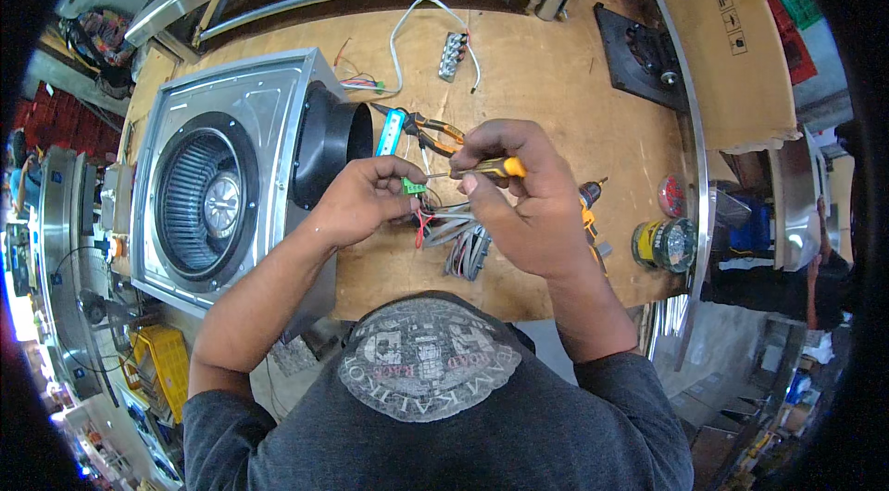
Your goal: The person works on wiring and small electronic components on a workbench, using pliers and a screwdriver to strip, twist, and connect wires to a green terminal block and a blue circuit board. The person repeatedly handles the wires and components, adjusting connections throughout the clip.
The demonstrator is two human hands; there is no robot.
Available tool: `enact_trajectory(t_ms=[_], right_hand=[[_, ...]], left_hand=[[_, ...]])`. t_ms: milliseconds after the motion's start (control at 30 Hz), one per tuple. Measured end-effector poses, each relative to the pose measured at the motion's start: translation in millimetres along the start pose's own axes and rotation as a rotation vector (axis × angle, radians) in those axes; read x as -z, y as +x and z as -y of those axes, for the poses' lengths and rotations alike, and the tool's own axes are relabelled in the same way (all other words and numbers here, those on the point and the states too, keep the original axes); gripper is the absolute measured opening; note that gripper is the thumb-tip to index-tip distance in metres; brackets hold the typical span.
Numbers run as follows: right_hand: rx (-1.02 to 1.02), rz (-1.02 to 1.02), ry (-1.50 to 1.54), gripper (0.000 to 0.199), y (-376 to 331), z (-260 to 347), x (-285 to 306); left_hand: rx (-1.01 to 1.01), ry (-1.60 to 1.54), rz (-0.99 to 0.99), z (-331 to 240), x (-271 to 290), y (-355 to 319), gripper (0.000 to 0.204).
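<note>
Dark cloth shirt (pixel 444 454), left grip (pixel 356 204) pinching blocky green connector (pixel 413 186), right grip (pixel 530 204) pinching slim yellow screwdriver (pixel 498 168)

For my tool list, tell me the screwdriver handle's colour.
The screwdriver handle in the right hand is yellow and black, best seen in the head view.

On the left side, the metal fan housing (pixel 282 88) with its black outlet (pixel 322 153) closes the way for the left hand (pixel 356 201). In front, the pliers (pixel 429 124) lie across the path, and the grey cable bundle (pixel 465 246) blocks the nearer side. Beyond the right hand (pixel 528 204), the bench (pixel 537 70) gives wide free room until the black plate (pixel 619 47); rightward, a jar (pixel 663 245) stands as obstacle.
</note>
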State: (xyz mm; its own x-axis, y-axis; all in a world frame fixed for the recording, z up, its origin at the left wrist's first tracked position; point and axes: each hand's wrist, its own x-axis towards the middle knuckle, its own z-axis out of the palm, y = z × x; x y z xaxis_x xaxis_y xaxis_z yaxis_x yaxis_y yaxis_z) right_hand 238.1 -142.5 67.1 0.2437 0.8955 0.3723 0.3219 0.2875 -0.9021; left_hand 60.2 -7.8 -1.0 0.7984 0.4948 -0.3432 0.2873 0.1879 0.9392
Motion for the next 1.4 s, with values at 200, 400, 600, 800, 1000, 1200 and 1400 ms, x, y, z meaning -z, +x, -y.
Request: enact_trajectory(t_ms=[200, 400, 600, 800, 1000, 1200, 1400], right_hand=[[0.056, 0.053, -0.146, 0.028, 3, -4, -6], [0.042, 0.108, -0.15, 0.025, 5, -3, -8], [0.11, 0.234, -0.217, 0.024, 11, 6, 2], [0.086, 0.27, -0.233, 0.023, 12, 0, 4], [0.05, 0.247, -0.505, 0.021, 14, 9, -3], [0.128, 0.208, -0.392, 0.027, 13, 11, -4], [0.023, 0.201, -0.513, 0.034, 9, 0, -5]], left_hand=[[-0.009, 0.029, 0.006, -3, 1, 2, 0.028], [0.004, -0.017, 0.021, -6, 0, 1, 0.026], [-0.015, -0.013, 0.019, 1, 0, 2, 0.025], [-0.023, -0.003, 0.023, 0, 1, 1, 0.023], [-0.043, 0.077, 0.018, 5, 0, 2, 0.021], [-0.078, 0.075, 0.003, 7, 1, 4, 0.021], [-0.036, 0.051, -0.005, -1, -1, 3, 0.022]])
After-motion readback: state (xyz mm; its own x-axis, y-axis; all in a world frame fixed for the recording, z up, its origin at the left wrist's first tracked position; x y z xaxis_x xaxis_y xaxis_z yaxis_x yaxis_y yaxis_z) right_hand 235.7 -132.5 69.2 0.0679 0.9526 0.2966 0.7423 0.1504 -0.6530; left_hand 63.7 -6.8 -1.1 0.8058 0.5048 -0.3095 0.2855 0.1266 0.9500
